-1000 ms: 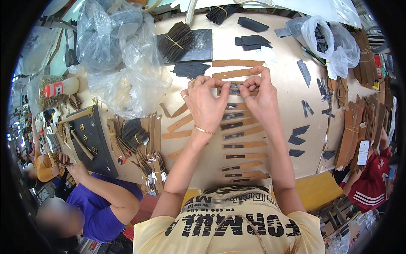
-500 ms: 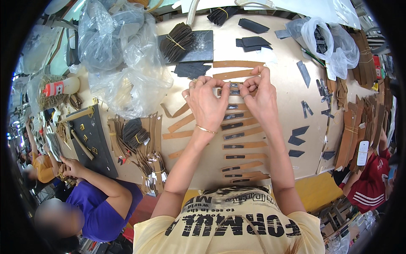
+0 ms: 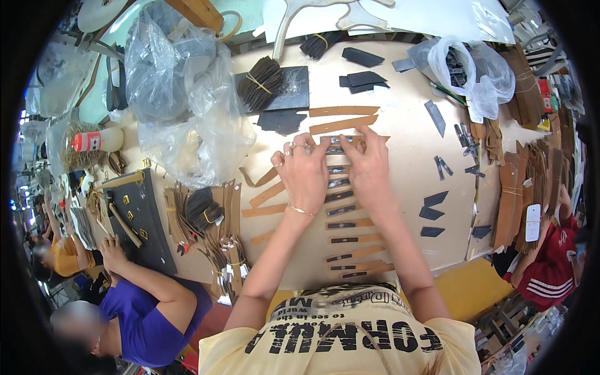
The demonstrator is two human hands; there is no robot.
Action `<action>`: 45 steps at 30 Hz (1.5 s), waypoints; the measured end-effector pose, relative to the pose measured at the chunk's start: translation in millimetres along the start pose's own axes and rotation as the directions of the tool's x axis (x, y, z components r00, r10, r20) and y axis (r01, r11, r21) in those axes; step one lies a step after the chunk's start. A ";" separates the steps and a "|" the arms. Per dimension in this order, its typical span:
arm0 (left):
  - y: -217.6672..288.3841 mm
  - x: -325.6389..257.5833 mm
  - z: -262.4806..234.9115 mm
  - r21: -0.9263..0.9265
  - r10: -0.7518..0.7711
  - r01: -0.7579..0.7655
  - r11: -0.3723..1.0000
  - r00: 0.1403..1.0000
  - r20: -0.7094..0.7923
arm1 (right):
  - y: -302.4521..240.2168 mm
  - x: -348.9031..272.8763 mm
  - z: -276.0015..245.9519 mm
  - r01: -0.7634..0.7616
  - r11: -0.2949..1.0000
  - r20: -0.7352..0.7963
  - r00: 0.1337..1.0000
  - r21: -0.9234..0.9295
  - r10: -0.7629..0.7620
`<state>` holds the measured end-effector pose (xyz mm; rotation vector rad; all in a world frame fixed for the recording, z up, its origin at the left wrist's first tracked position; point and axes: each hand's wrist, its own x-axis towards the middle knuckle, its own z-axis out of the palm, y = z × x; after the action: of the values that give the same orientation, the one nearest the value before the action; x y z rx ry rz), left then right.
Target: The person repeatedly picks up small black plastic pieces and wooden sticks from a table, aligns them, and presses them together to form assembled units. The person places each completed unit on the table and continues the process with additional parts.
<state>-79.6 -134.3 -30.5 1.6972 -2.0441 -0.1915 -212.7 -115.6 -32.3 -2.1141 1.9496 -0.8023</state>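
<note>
At the top of a column of strips, both hands are on a brown leather strip [image 3: 379,142] with a dark shiny patch near its end. My left hand [image 3: 304,175], fingers curled, presses its thumb at the strip's left end. My right hand [image 3: 370,172] has bent fingertips on the strip just right of the patch. Fingers partly cover the strip. Below it several leather strips [image 3: 370,239] lie in a row toward me, each with a narrow dark patch [image 3: 342,240]. Two plain leather strips [image 3: 345,111] lie beyond my hands.
Dark slanted pieces [image 3: 432,232] lie right of my arms. A clear plastic bag [image 3: 187,112] and strip bundles [image 3: 215,212] are at left. A white bag [image 3: 459,69] and leather bundles [image 3: 509,200] stand at right. A co-worker in purple [image 3: 147,312] sits at left.
My fingers have come down from a raised pinch onto the strip, and the right hand now lies flatter over its patch. The view has shifted slightly. The co-worker's hand at left has lowered.
</note>
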 end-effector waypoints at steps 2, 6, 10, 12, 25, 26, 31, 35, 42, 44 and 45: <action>-0.3 -3.8 -1.1 0.068 0.031 -0.034 0.997 0.999 0.044 | -1.5 -3.5 -0.3 -0.011 0.997 0.041 0.999 -0.070 0.014; 2.3 -7.6 -2.0 0.110 -0.008 0.000 0.994 0.998 0.068 | 0.7 -7.4 -11.6 0.049 0.947 0.058 0.998 -0.316 -0.032; 3.1 -4.1 -2.3 0.141 -0.020 0.005 0.990 0.994 0.105 | 20.1 -14.0 -30.4 -0.019 0.910 -0.014 1.000 -0.415 0.014; -0.5 -0.4 -4.3 0.041 -0.025 0.019 0.999 0.989 0.146 | 43.1 -23.6 -48.9 -0.194 0.957 -0.141 0.976 -0.217 0.166; 47.6 -20.7 -33.9 -0.270 0.131 -0.161 0.949 0.983 -0.128 | 148.6 -87.7 -105.4 -0.028 0.828 -0.095 0.995 -0.560 -0.031; 52.4 -24.2 -37.1 -0.280 0.148 -0.180 0.943 0.980 -0.129 | 149.6 -87.7 -105.4 0.012 0.811 -0.069 0.995 -0.585 -0.065; 65.1 -36.9 -46.1 -0.472 0.155 -0.145 0.870 0.988 -0.017 | 142.9 -83.9 -123.2 -0.335 0.938 -0.179 0.921 0.092 0.346; 70.5 -37.1 -46.4 -0.799 0.156 0.236 0.553 0.913 0.377 | 108.8 -78.4 -137.0 -0.435 0.392 0.136 0.790 0.810 0.598; 74.7 -27.6 -59.0 -0.759 0.036 0.628 0.171 0.766 0.642 | 26.2 -60.5 -135.1 -0.043 0.936 -0.074 0.995 0.350 0.073; 66.9 -26.1 -63.2 -0.764 0.001 0.636 0.108 0.769 0.639 | 10.2 -51.8 -127.1 0.267 0.962 -0.088 0.958 -0.064 -0.272; 61.0 -26.0 -64.3 -0.751 -0.030 0.652 0.108 0.757 0.653 | 3.8 -48.1 -122.3 0.338 0.934 -0.064 0.936 -0.118 -0.346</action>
<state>-102.5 -83.6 43.2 1.1689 -1.0062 -1.8794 -275.1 -40.7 56.0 -2.5690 1.7156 -0.8737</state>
